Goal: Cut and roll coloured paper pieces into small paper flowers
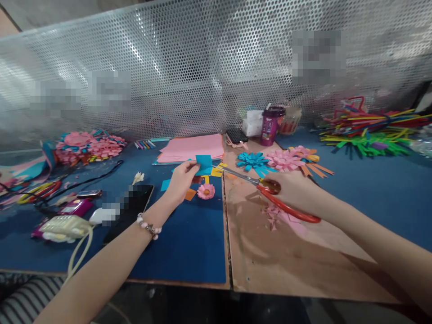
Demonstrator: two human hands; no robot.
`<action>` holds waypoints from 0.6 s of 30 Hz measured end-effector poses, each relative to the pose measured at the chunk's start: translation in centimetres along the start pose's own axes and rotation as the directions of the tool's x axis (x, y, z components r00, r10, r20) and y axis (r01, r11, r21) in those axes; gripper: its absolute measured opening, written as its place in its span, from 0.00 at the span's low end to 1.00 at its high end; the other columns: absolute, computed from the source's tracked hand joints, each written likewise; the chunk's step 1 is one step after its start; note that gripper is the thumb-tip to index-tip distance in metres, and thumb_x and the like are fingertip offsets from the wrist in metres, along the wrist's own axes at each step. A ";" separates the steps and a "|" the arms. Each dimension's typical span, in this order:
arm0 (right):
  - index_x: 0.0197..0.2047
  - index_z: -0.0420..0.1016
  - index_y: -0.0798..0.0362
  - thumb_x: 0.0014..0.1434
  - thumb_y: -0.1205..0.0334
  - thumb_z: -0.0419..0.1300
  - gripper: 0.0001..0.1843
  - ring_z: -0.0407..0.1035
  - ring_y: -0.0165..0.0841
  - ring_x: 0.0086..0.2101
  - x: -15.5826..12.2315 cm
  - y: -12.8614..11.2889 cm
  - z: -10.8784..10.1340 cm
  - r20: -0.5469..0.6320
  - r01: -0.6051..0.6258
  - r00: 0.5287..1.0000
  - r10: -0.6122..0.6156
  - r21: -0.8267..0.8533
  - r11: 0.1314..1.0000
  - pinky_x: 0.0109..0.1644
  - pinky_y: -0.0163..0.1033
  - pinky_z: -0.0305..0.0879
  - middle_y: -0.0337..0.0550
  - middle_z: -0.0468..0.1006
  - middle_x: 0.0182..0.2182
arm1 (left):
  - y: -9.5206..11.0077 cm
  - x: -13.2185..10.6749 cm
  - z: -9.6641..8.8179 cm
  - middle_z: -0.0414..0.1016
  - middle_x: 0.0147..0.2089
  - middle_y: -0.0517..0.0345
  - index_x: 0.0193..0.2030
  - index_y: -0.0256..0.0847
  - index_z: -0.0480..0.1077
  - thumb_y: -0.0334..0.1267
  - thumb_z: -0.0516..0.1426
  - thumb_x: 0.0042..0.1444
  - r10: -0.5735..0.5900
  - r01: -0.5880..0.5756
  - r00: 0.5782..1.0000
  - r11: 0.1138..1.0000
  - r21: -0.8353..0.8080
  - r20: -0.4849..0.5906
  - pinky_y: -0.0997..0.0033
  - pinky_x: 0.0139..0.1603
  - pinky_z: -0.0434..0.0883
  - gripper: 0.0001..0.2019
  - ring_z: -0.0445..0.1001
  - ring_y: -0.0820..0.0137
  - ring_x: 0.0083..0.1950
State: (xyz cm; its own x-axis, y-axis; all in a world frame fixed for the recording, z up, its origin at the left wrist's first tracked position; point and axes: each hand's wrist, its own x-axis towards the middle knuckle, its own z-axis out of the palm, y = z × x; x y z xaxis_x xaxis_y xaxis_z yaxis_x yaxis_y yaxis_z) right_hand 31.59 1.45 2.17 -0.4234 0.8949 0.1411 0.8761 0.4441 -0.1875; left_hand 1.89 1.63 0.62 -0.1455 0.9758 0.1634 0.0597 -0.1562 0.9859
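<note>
Between the thumb and fingers of my left hand point(184, 179) is a small blue paper piece point(204, 164), held up over the table. My right hand point(295, 191) grips red-handled scissors point(286, 210), whose blades point left and reach the right edge of the blue paper. Whether the blades are parted is too small to tell. Just below the paper lies a pink paper flower point(205, 191) with an orange centre. Small yellow paper pieces point(218, 170) and an orange piece point(190, 194) lie around it, partly hidden by my left hand.
Pink paper sheets point(192, 147) are stacked behind my hands. Blue paper petals point(253, 161) and pink ones point(285, 158) lie right of them, near a purple cup point(270, 126). A dark phone point(131, 211) lies by my left forearm. A perforated metal panel point(175, 72) closes the back.
</note>
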 end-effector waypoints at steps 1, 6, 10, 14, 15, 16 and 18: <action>0.30 0.72 0.53 0.54 0.58 0.51 0.10 0.61 0.28 0.23 0.1 0.0 -0.2 0.023 -0.001 1.000 0.001 -0.017 1.000 0.28 0.33 0.47 0.42 0.73 0.23 | 0.0 -0.1 0.1 0.73 0.33 0.60 0.38 0.38 0.70 0.41 0.59 0.51 0.013 -0.013 1.000 1.000 0.014 0.009 0.74 0.29 0.71 0.10 0.69 0.77 0.24; 0.33 0.75 0.53 0.52 0.59 0.52 0.12 0.66 0.31 0.27 0.7 -0.4 -1.7 0.207 -0.017 0.978 0.004 0.061 0.998 0.29 0.33 0.52 0.43 0.75 0.28 | -0.1 -0.6 0.5 0.71 0.30 0.60 0.39 0.39 0.70 0.42 0.57 0.53 0.086 -0.087 0.996 0.990 0.112 0.015 0.73 0.26 0.70 0.10 0.69 0.75 0.23; 0.36 0.75 0.51 0.52 0.57 0.52 0.13 0.66 0.30 0.27 0.5 -0.3 -2.2 0.283 -0.033 0.959 -0.003 0.123 0.992 0.29 0.33 0.54 0.41 0.75 0.29 | 0.0 -1.0 0.8 0.68 0.26 0.63 0.43 0.40 0.67 0.41 0.57 0.54 0.110 -0.114 0.993 0.987 0.114 0.043 0.73 0.24 0.69 0.11 0.70 0.73 0.22; 0.34 0.75 0.52 0.53 0.54 0.52 0.14 0.66 0.29 0.26 0.3 -0.4 -2.2 0.304 -0.033 0.952 -0.024 0.181 0.983 0.27 0.33 0.54 0.42 0.75 0.28 | 0.1 -1.6 1.2 0.68 0.26 0.63 0.42 0.41 0.64 0.41 0.57 0.55 0.123 -0.126 0.991 0.990 0.067 0.045 0.74 0.22 0.67 0.11 0.69 0.74 0.21; 0.33 0.75 0.53 0.53 0.54 0.52 0.14 0.66 0.29 0.25 0.2 -0.6 -2.3 0.310 -0.030 0.950 -0.031 0.187 0.982 0.27 0.33 0.54 0.42 0.75 0.28 | 0.2 -1.8 1.3 0.68 0.26 0.63 0.42 0.41 0.63 0.42 0.57 0.55 0.119 -0.121 0.992 0.991 0.052 0.038 0.74 0.23 0.67 0.11 0.69 0.74 0.21; 0.33 0.74 0.53 0.53 0.55 0.53 0.14 0.65 0.29 0.24 0.2 -0.7 -2.4 0.318 -0.029 0.947 -0.033 0.189 0.982 0.27 0.33 0.54 0.42 0.75 0.28 | 0.2 -2.0 1.5 0.68 0.26 0.63 0.42 0.41 0.63 0.42 0.57 0.55 0.115 -0.116 0.993 0.992 0.040 0.030 0.74 0.23 0.68 0.11 0.69 0.74 0.21; 0.33 0.75 0.54 0.53 0.54 0.52 0.14 0.65 0.28 0.23 0.2 -1.0 -2.6 0.325 -0.028 0.945 -0.037 0.194 0.981 0.26 0.32 0.54 0.42 0.74 0.27 | 0.4 -2.3 1.7 0.68 0.27 0.62 0.41 0.41 0.62 0.43 0.57 0.55 0.109 -0.109 0.994 0.994 0.029 0.021 0.73 0.23 0.68 0.11 0.69 0.74 0.22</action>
State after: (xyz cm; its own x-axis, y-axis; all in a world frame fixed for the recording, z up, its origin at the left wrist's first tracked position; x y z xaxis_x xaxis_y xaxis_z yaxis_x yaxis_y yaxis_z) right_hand 31.20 1.04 4.95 -0.5075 0.8436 -0.1756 0.8264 0.4189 -0.3762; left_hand 3.92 -0.37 0.57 -0.1174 0.9561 0.2687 0.1034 -0.2573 0.9608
